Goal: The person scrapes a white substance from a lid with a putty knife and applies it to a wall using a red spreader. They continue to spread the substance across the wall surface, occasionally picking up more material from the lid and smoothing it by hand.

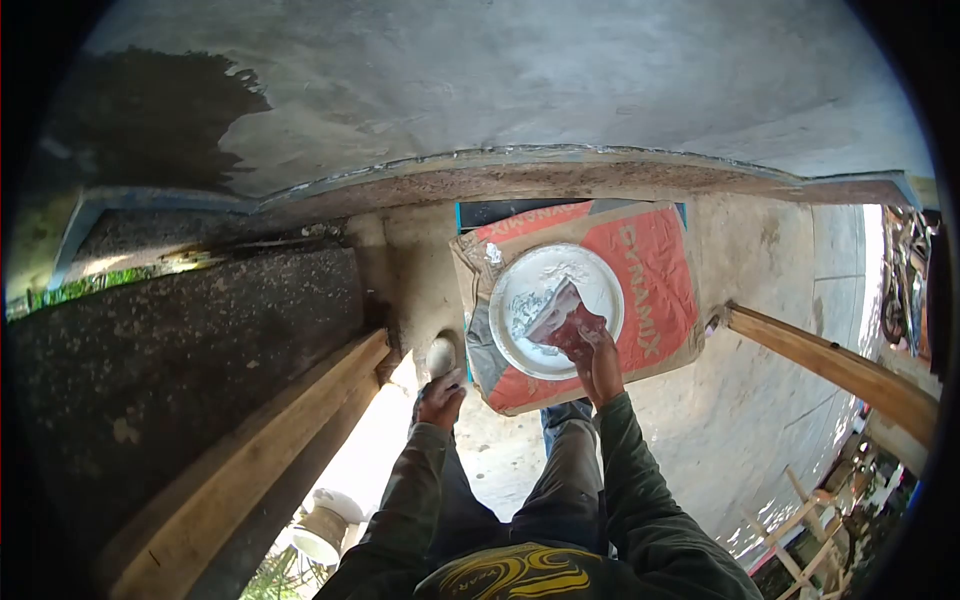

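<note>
My right hand (602, 372) grips a dark red putty spreader (583, 335) whose blade is smeared with white paste. The spreader is over a round white tray (500, 345) that holds white paste (548, 285). Under the tray lies a red and brown paper sack (640, 270) printed DYNAMIX. My left hand (441, 400) is left of the sack, its fingers curled and whitened at the tips. Whether it holds something is hidden. Just beyond its fingers is a pale rounded shape (440, 355), perhaps the front of a shoe.
A grey smooth wall (500, 90) with a dark damp patch (150, 115) rises ahead. Wooden beams slant in at the left (260, 450) and the right (830, 365). A pale bucket (318, 533) stands at lower left, and wooden pieces (805, 530) lie at lower right.
</note>
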A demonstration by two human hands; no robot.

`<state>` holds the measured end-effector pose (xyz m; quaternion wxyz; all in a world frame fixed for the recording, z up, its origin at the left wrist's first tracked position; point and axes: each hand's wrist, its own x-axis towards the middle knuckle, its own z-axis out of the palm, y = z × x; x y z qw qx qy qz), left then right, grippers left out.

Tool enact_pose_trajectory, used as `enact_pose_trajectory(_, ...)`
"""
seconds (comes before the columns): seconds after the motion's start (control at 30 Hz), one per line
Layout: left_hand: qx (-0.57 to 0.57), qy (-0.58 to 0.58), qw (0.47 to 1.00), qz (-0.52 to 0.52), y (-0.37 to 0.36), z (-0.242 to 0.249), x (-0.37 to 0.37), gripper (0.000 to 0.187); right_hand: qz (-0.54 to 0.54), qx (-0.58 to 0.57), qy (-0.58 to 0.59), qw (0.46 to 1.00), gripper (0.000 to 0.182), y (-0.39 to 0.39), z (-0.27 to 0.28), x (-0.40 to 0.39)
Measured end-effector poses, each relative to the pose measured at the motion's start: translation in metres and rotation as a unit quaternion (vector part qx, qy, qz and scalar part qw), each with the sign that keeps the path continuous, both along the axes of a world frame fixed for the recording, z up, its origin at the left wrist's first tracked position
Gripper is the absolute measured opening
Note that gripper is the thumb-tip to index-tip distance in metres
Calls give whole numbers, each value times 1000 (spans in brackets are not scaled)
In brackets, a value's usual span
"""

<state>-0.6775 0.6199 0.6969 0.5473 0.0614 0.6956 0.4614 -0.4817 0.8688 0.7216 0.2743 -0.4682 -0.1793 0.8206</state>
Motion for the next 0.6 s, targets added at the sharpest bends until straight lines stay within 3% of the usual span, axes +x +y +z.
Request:
enact_pose_trajectory(0.03,20,-33,999,18,14,7,21,57,-39,-65,84,994,33,6,6,-2)
enact_pose_trajectory(0.07,60,-23,998,14,30,14,42,63,-8,-87,120,989,29,11,1,4)
enact_pose_trajectory(0.2,182,47,978,91,111,78,91,74,6,-69,161,985,23,27,82,-60)
enact_pose_trajectory(0.3,249,80,935,238,151,116,76,65,110,-90,179,973,22,27,131,-100)
enact_pose_trajectory(0.37,287,109,889,339,169,141,45,47,150,-118,212,959,22,18,131,-128)
enact_pose_trajectory(0.43,274,131,871,386,166,152,11,37,154,-117,216,957,21,8,162,-164)
enact_pose_trajectory(0.53,253,231,842,416,163,160,-35,28,213,-105,204,950,22,-11,162,-206)
enact_pose_trajectory(0.6,247,237,827,445,152,156,-65,25,253,-81,204,942,22,-28,152,-231)
